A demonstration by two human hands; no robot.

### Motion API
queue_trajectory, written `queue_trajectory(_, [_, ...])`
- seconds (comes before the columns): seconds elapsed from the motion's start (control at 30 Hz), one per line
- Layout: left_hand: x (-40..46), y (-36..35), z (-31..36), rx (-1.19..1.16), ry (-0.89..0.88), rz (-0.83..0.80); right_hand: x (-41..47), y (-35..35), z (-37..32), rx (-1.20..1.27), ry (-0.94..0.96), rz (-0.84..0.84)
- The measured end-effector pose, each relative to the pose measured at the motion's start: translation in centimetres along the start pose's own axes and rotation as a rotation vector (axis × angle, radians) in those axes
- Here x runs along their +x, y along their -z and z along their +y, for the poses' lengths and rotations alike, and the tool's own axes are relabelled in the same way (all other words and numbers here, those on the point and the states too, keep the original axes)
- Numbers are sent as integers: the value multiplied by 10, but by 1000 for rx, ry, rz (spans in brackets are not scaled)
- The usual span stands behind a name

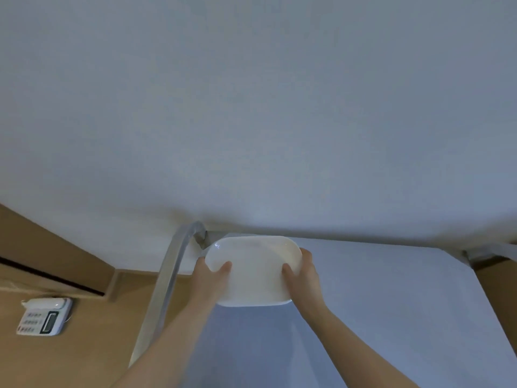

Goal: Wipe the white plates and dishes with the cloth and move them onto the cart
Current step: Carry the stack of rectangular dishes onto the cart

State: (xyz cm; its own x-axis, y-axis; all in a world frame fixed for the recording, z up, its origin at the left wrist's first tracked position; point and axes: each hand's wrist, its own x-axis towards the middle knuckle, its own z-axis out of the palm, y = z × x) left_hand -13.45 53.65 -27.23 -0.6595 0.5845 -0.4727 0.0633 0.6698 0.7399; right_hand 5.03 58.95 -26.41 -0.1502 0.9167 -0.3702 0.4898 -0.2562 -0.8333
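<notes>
Both bare forearms extend up and forward, raising a white oval ceramic dish (253, 271) in front of a pale wall. Left hand (208, 278) grips its left rim, thumb curled over the inner face; right hand (303, 275) grips the right rim likewise. A white wall phone (44, 316) sits lower left.

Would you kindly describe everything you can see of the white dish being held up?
The white dish is an oblong, round-cornered piece with a shallow well and a raised rim, glossy like glazed ceramic. It looks clean and empty. It is held up in the air, tilted so its inner face shows to the camera, in front of a pale panel. The left hand grips its left edge and the right hand its right edge, thumbs on the inner face. No cloth touches it.
</notes>
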Motion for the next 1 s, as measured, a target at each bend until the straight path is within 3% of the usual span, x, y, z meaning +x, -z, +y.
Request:
queue_trajectory(0.47, [61,-14,10,62,-4,2,40,-30,2,51,-43,109])
queue_trajectory(1.0, [76,-16,9,68,1,-21,57,-42,5,69,-87,118])
